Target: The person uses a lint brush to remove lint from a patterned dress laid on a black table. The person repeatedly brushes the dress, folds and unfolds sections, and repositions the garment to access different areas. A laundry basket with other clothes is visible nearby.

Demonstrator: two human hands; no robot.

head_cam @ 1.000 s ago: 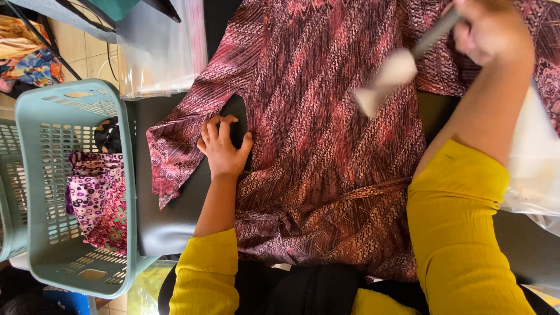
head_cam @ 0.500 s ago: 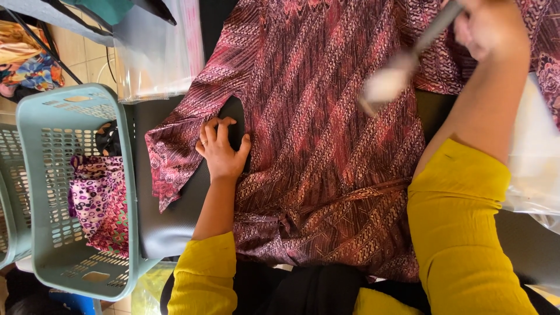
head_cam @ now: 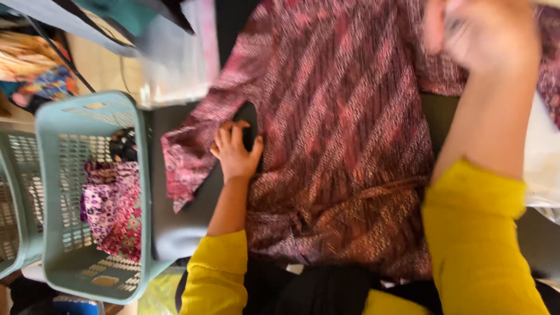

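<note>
Left hand [head_cam: 236, 153] presses flat, fingers spread, on the patterned maroon garment [head_cam: 350, 146]; right hand [head_cam: 487, 35] is blurred, grip unclear. Smoothing underway; next calls for steady cloth.

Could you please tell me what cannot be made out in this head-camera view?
- Right hand: motion-blurred at the top edge; whatever it grips is unreadable.
- Patterned garment: its far end is cut off by the top edge.
- Laundry basket: contents partly hidden behind its slatted wall.
- Left hand: palm hidden, pressed on the garment.

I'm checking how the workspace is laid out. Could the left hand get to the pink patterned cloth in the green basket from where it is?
Probably yes: the left hand rests on the maroon garment, the green basket sits open-topped beside it, and nothing covers the pink patterned cloth.
</note>
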